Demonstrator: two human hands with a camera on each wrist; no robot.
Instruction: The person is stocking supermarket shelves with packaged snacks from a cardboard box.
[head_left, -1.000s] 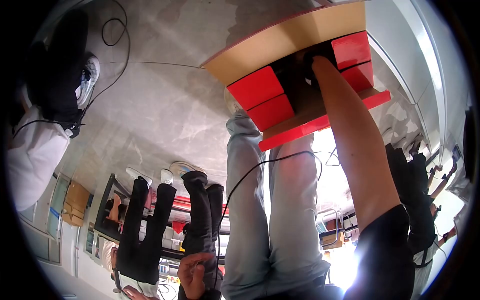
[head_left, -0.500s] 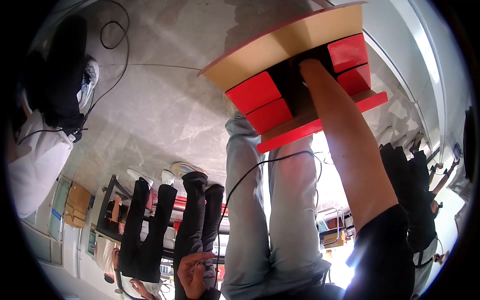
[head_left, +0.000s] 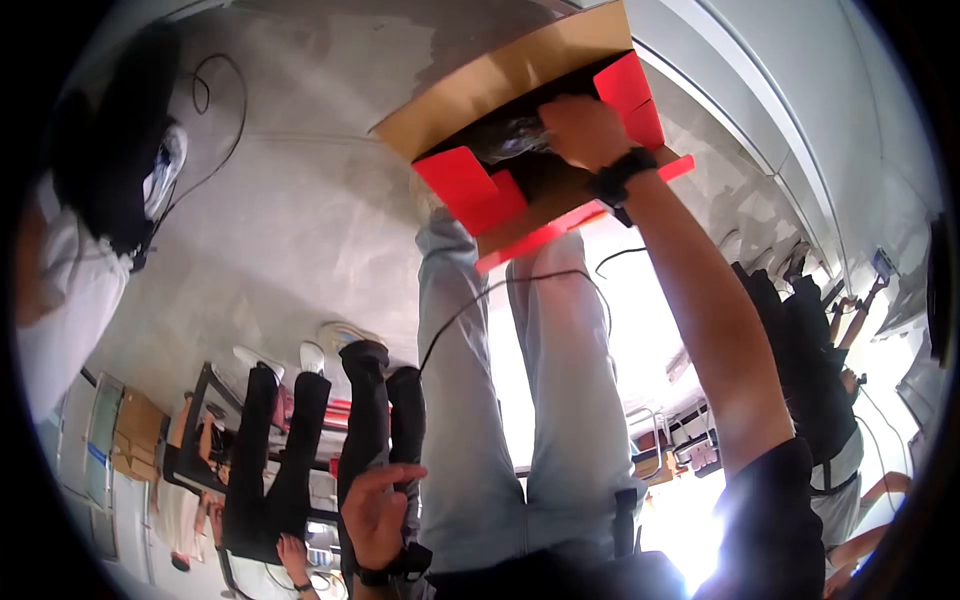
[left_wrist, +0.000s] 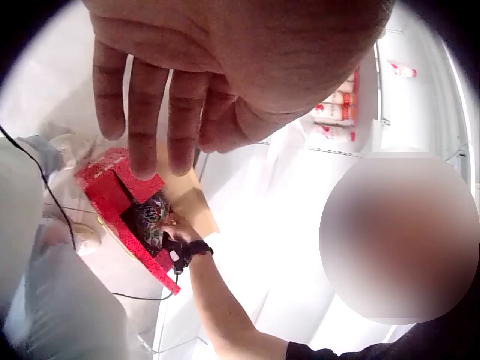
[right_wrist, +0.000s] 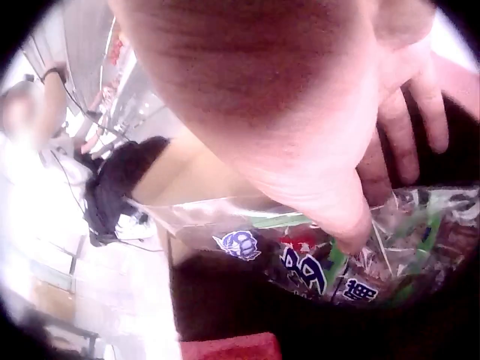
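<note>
My right hand (head_left: pixel 587 132), with a black strap at its wrist, reaches into an open red cardboard box (head_left: pixel 455 185). Its thumb and fingers pinch the top edge of a clear plastic bag (right_wrist: pixel 304 262) printed with dark blue characters and green strips. Small wrapped pieces show through the plastic in the right wrist view. The bag lies in the mouth of the box, its lower part lost in shadow. Away from the box, my left hand (head_left: pixel 375 515) hangs with loosely bent fingers and nothing in them; the left wrist view shows its palm (left_wrist: pixel 225 52).
The box's brown inner flap (head_left: pixel 510 75) stands open at the far side. My legs (head_left: pixel 460 400) are just below the box, with a black cable (head_left: pixel 500 285) across them. Other people stand around, and a cable (head_left: pixel 240 130) lies on the grey floor (head_left: pixel 300 210).
My right hand has risen from deep inside the box, and the bag now shows with it. The box appears further left and higher in the head view. My left hand stays low and free.
</note>
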